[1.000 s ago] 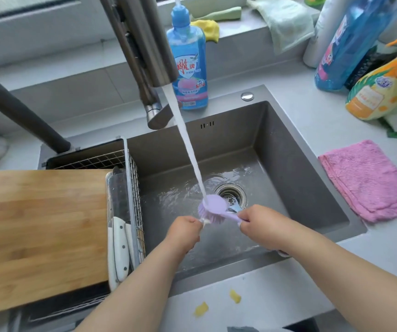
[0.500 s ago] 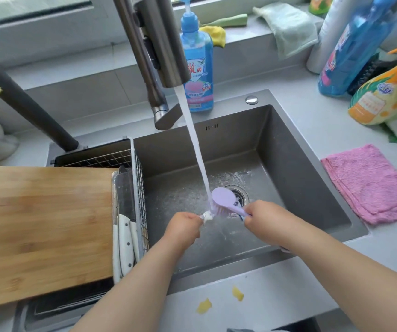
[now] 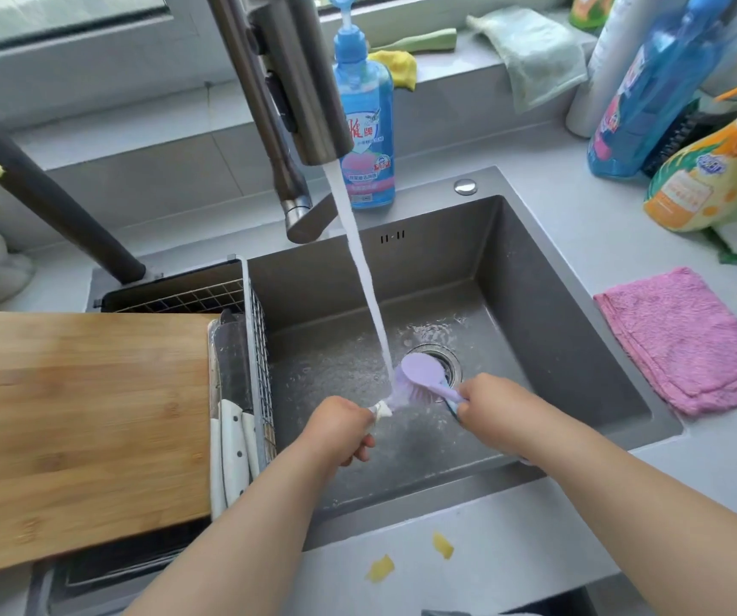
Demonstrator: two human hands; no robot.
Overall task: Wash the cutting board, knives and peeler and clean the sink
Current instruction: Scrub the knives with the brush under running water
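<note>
Over the wet grey sink [image 3: 557, 349], my left hand [image 3: 340, 426] grips a small white item, apparently the peeler [image 3: 382, 410]; only its tip shows. My right hand [image 3: 491, 404] grips the handle of a purple scrub brush [image 3: 420, 377], whose bristles touch that tip. Water from the faucet [image 3: 300, 82] falls onto the spot where the two meet. The wooden cutting board [image 3: 77, 429] lies across a wire rack [image 3: 260, 331] at the sink's left. White-handled knives [image 3: 233, 451] lie in the rack beside the board.
A blue dish soap bottle [image 3: 368, 126] stands behind the sink. A pink cloth [image 3: 686, 340] lies on the right counter, with spray bottles [image 3: 713, 180] behind it. Yellow peel scraps [image 3: 380, 568] lie on the front ledge. The drain [image 3: 446, 362] is just behind the brush.
The brush head has shifted slightly to the right against the white tip under the stream. Both hands keep their grips and stay in nearly the same place.
</note>
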